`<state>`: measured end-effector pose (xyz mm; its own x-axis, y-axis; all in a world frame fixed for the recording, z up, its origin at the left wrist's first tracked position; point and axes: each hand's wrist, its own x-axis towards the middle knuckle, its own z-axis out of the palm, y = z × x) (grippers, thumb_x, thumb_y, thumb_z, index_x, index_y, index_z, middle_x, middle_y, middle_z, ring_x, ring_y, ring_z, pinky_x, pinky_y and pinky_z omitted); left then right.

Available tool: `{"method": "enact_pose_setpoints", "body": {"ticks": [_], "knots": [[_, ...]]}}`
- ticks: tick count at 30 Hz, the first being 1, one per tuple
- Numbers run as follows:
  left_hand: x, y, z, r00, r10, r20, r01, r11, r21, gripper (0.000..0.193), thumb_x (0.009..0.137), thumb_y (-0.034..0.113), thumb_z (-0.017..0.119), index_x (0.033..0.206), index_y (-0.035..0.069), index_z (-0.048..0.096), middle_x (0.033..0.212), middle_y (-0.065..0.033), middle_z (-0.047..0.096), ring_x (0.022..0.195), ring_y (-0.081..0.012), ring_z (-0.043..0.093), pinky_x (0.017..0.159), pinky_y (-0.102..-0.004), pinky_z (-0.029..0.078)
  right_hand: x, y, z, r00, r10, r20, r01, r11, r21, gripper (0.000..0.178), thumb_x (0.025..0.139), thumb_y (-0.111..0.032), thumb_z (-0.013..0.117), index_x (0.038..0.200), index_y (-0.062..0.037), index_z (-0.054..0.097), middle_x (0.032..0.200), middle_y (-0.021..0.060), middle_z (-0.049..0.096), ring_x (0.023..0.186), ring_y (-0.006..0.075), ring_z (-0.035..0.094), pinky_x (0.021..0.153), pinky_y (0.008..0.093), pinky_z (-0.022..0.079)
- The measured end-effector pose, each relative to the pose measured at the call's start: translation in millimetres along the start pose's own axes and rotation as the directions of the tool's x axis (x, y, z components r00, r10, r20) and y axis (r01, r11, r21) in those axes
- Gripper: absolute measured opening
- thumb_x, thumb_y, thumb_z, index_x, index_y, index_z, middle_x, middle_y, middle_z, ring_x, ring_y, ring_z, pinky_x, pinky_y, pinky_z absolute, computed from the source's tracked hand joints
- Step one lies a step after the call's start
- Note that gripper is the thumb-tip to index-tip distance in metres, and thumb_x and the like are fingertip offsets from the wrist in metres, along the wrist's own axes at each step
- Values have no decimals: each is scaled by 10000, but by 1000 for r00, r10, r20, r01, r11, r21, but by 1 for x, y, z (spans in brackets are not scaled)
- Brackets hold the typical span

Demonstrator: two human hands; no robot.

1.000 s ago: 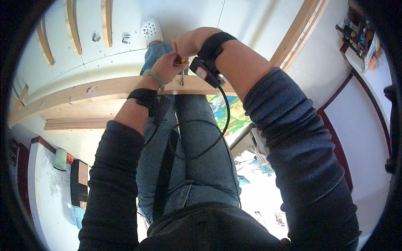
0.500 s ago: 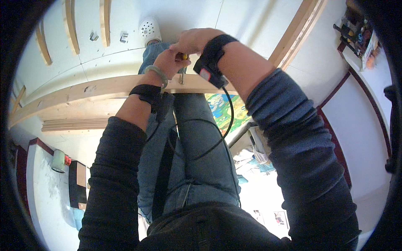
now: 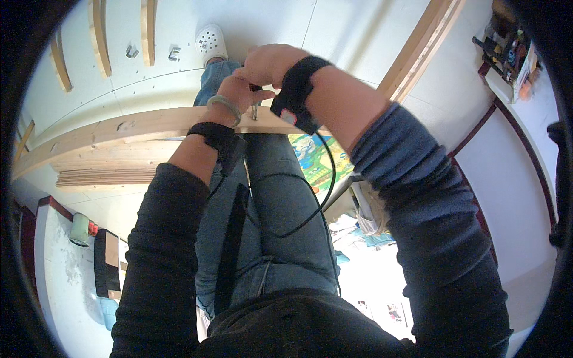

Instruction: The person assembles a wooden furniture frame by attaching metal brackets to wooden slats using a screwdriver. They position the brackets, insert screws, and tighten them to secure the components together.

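My left hand (image 3: 234, 92) is closed around the lower part of a screwdriver (image 3: 255, 88), its thumb stretched to the right. Only a bit of the dark handle shows between the hands. My right hand (image 3: 276, 64) is wrapped over the upper end, with its fingers mostly hidden. Below the handle, a thin metal piece (image 3: 255, 112) meets the pale wooden beam (image 3: 161, 122) that lies across my legs; whether it is the shaft or a screw I cannot make out.
Several curved wooden slats (image 3: 98, 39) lie on the floor at the far left, beside small metal brackets (image 3: 173, 53). Another wooden rail (image 3: 421, 45) runs off at the far right. A black cable (image 3: 330, 173) loops from my right wrist over my jeans.
Both hands stay on the screwdriver. My right hand has turned slightly and shifted a little down and left, and the yellow part of the handle no longer shows.
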<state>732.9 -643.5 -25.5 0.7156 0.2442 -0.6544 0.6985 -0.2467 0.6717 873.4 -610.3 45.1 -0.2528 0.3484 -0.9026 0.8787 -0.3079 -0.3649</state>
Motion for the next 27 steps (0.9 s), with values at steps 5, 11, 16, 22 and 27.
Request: {"method": "enact_pose_setpoints", "body": {"ticks": [5, 11, 16, 22, 27], "knots": [[1, -7, -8, 991, 35, 131, -8, 979, -203, 289, 786, 278, 627, 953, 45, 592, 851, -104, 644, 818, -202, 616, 760, -321, 461, 6, 9, 10, 991, -86, -102, 85, 996, -13, 257, 825, -234, 507, 986, -51, 587, 873, 147, 631, 802, 267, 606, 723, 364, 472], [-6, -15, -12, 988, 100, 120, -41, 907, -419, 293, 829, 261, 579, 1028, 46, 560, 969, -130, 623, 911, -264, 594, 791, -335, 459, 12, 16, 3, 973, -220, 65, 216, 975, 54, 256, 809, -218, 525, 1004, -59, 575, 948, 156, 625, 939, 292, 589, 777, 368, 459], [5, -10, 25, 996, 60, -65, -45, 976, 213, 289, 813, 307, 581, 932, 44, 597, 944, -123, 628, 891, -249, 596, 772, -325, 459, 0, 12, 31, 982, 100, -159, -90, 994, 69, 359, 827, -360, 481, 918, -61, 658, 934, 139, 645, 879, 308, 619, 760, 395, 493], [-24, -21, 49, 998, 1, -59, 5, 995, 99, 400, 696, 268, 688, 1003, 71, 523, 953, -99, 578, 937, -340, 544, 847, -366, 436, -1, 24, 102, 998, -24, -61, 33, 987, 157, 375, 852, -360, 447, 907, -41, 635, 939, 165, 631, 856, 331, 612, 753, 426, 490], [-29, -18, 40, 918, -337, 207, 383, 890, -247, 542, 650, 229, 730, 1094, 64, 465, 943, -99, 623, 911, -274, 587, 822, -358, 465, -14, 54, 148, 923, 378, -76, -291, 812, 507, 375, 833, -352, 468, 871, -18, 633, 945, 185, 621, 897, 352, 586, 794, 424, 467]]}}
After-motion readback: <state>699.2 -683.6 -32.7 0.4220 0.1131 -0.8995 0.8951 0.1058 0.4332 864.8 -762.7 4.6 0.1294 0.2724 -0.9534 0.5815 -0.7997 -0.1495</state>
